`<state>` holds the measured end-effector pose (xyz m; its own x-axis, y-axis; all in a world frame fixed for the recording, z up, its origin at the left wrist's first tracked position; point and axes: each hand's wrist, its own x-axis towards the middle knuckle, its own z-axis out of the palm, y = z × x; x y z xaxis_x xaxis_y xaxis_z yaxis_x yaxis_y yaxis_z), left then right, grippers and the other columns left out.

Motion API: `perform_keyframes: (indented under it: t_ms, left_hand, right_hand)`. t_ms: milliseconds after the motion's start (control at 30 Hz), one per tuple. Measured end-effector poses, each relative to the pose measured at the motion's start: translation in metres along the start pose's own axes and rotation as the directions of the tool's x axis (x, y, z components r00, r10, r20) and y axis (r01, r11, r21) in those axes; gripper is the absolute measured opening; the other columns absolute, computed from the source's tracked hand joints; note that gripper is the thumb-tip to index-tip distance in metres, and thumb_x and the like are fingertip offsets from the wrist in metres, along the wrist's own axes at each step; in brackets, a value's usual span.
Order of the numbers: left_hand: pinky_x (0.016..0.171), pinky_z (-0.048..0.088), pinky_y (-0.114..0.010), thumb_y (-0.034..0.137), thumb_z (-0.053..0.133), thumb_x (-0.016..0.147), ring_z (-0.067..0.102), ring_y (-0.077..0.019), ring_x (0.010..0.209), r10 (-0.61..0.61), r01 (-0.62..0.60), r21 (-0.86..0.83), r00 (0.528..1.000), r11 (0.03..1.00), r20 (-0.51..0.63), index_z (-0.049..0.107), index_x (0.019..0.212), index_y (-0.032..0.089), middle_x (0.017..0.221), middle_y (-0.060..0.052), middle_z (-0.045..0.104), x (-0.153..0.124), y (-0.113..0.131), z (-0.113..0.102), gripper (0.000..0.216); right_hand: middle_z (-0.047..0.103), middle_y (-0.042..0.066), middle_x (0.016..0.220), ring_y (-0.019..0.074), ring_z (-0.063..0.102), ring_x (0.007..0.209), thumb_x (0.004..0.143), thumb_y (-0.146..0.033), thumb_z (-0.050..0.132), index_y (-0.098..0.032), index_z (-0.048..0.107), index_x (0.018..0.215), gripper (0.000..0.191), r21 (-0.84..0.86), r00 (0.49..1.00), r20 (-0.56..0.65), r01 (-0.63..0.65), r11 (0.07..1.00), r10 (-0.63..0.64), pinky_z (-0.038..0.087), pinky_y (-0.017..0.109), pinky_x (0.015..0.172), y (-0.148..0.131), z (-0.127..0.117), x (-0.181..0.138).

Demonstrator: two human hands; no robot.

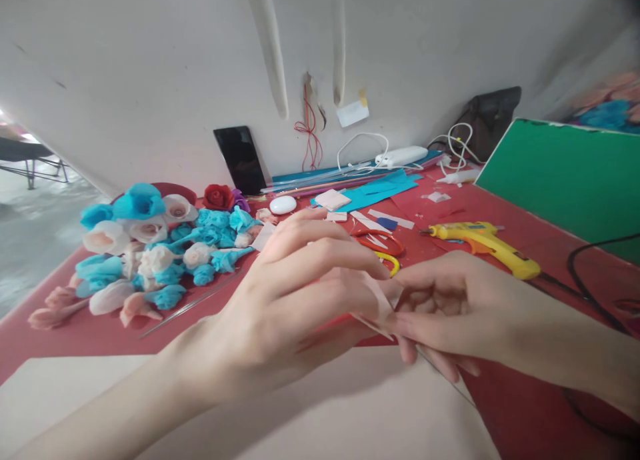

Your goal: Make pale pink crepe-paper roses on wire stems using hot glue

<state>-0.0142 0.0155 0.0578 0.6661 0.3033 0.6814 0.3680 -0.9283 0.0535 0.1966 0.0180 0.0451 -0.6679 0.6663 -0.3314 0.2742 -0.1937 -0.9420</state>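
My left hand (300,287) curls over a small strip of pale pink paper (377,299) and pinches it. Meeting it from the other side, my right hand (445,307) has its thumb and fingers closed on a thin wire stem (445,373), which runs down to the lower right. Paper and wire come together between the fingertips, where part of them is hidden. Below the hands lies a large pale pink sheet (280,413). Scissors with orange and yellow handles (387,243) rest just behind the fingers.
Blue, white and pink paper flowers (165,253) are heaped at left beside thin wires (190,307). A yellow glue gun (485,243) lies at right, its cable trailing. Behind are blue paper (383,190), a power strip (403,156), a phone (241,160) and a green board (565,187).
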Motion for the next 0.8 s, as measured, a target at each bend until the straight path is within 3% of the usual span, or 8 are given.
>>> perform_keyframes:
  t_ms: [133,233,367,433,600,700,800]
  left_hand:
    - [0.096,0.044,-0.032,0.022,0.074,0.074,0.06,-0.0189,0.096,-0.036,0.034,-0.049,0.999,0.998,-0.03,0.058,0.103,0.012,0.099,-0.009,0.068,0.0,0.0,0.003,0.034]
    - [0.094,0.047,-0.037,0.029,0.072,0.075,0.059,-0.0234,0.103,-0.162,0.165,-0.117,0.986,0.979,0.028,0.052,0.118,0.016,0.109,-0.01,0.066,-0.004,0.003,0.006,0.049]
    - [0.09,0.052,-0.035,0.03,0.077,0.069,0.063,-0.0229,0.098,-0.383,0.405,-0.228,0.914,0.885,0.135,0.04,0.132,0.02,0.11,-0.009,0.066,-0.011,0.01,0.008,0.074]
    - [0.084,0.056,-0.027,0.028,0.078,0.067,0.064,-0.0199,0.095,-0.411,0.447,-0.278,0.894,0.85,0.181,0.038,0.135,0.019,0.11,-0.008,0.066,-0.013,0.011,0.008,0.079]
    - [0.072,0.058,-0.02,0.025,0.076,0.07,0.067,-0.018,0.091,-0.341,0.369,-0.366,0.929,0.855,0.141,0.048,0.127,0.024,0.115,-0.003,0.066,-0.013,0.01,0.006,0.063]
    - [0.061,0.056,-0.02,0.017,0.075,0.07,0.068,-0.016,0.078,-0.229,0.282,-0.409,0.958,0.868,0.174,0.051,0.118,0.026,0.099,0.001,0.071,-0.01,0.008,0.007,0.055]
    - [0.061,0.054,-0.022,0.015,0.075,0.072,0.066,-0.0126,0.067,-0.113,0.164,-0.405,0.983,0.899,0.147,0.055,0.104,0.023,0.079,0.003,0.07,-0.009,0.008,0.008,0.039]
  right_hand:
    - [0.06,-0.003,0.067,0.0016,0.049,0.047,0.082,-0.028,0.064,-0.018,0.065,0.083,0.011,-0.035,1.0,0.003,-0.003,0.999,0.003,0.042,0.007,0.045,0.001,-0.001,-0.003]
    - [0.061,-0.002,0.069,0.0038,0.053,0.056,0.083,-0.039,0.064,-0.018,0.067,0.081,0.021,-0.058,0.998,0.053,0.028,0.998,-0.025,0.043,0.008,0.048,0.002,-0.004,-0.005]
    - [0.063,-0.002,0.069,0.0063,0.056,0.063,0.085,-0.035,0.062,-0.019,0.068,0.08,0.018,-0.213,0.996,0.071,0.061,0.975,-0.047,0.042,0.011,0.054,0.003,-0.01,-0.009]
    - [0.063,-0.002,0.069,0.0073,0.055,0.063,0.085,-0.035,0.062,-0.02,0.069,0.08,0.017,-0.279,0.996,0.064,0.073,0.958,-0.058,0.041,0.013,0.054,0.005,-0.013,-0.01]
    - [0.063,0.001,0.074,0.0115,0.056,0.066,0.079,-0.035,0.066,-0.02,0.07,0.085,0.016,-0.327,0.987,0.041,0.163,0.931,-0.158,0.041,0.017,0.049,0.012,-0.012,-0.01]
    - [0.061,0.0,0.07,0.0113,0.053,0.061,0.078,-0.037,0.066,-0.019,0.07,0.086,0.021,-0.387,0.973,0.036,0.222,0.895,-0.226,0.038,0.019,0.048,0.012,-0.009,-0.009]
    - [0.058,-0.001,0.067,0.0099,0.051,0.06,0.079,-0.041,0.064,-0.018,0.068,0.08,0.024,-0.447,0.966,0.068,0.252,0.858,-0.248,0.038,0.018,0.05,0.007,-0.008,-0.01]
